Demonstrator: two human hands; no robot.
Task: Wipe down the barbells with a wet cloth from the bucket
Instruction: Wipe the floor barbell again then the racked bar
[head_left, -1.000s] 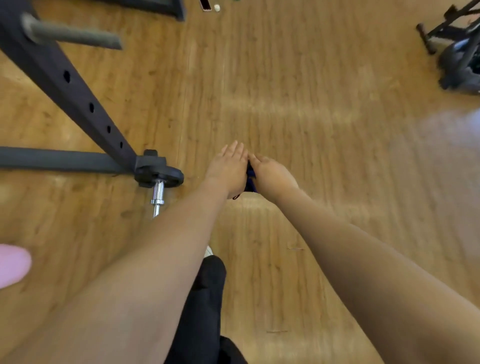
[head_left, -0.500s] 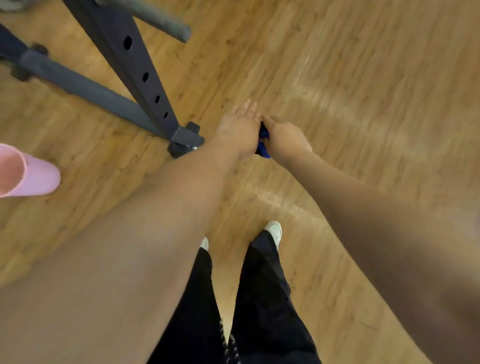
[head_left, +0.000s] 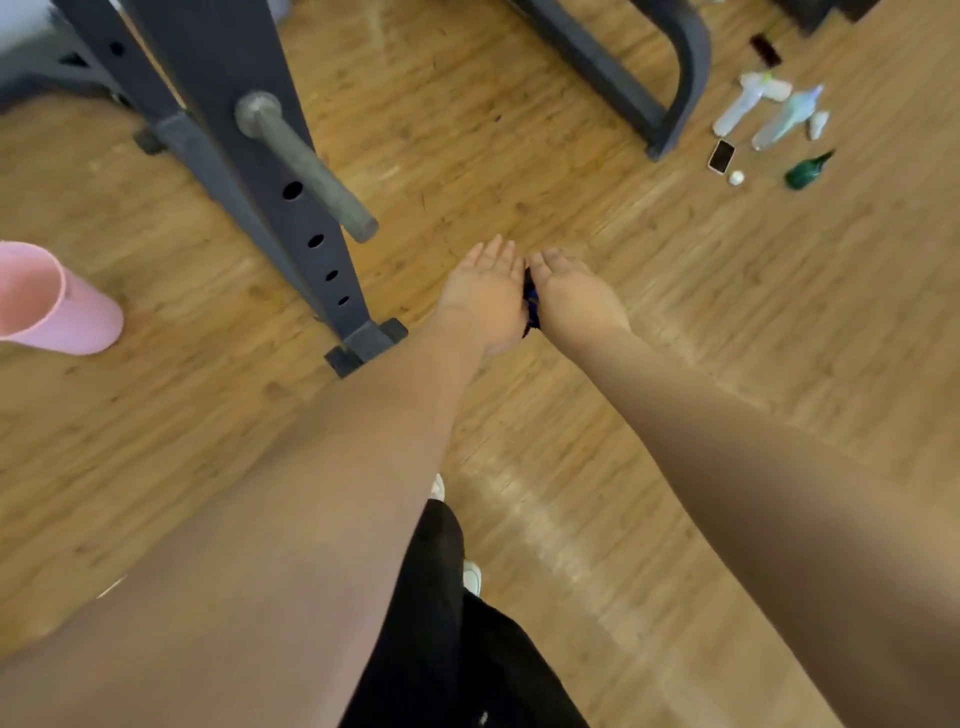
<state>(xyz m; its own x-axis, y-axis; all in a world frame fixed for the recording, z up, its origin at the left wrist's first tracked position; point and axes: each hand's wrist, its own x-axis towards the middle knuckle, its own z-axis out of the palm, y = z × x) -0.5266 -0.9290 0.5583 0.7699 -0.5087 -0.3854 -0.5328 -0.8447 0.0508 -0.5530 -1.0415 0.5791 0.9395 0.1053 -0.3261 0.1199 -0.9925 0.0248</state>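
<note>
left hand (head_left: 485, 296) and right hand (head_left: 569, 296) press dark blue cloth (head_left: 531, 304) between palms, fingers straight. grey steel bar (head_left: 306, 163) lies up-left, long axis slanting toward hands; left hand nearer. pink bucket (head_left: 57, 301) at far left.

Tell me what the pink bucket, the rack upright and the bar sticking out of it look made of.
Pink bucket: probably plastic, with an even matte pink and a thin smooth rim.
Rack upright: likely steel with a dark matte coating; it is a square section with punched holes.
Bar: bare metal, dull grey and unpainted, with a flat round end.
</note>
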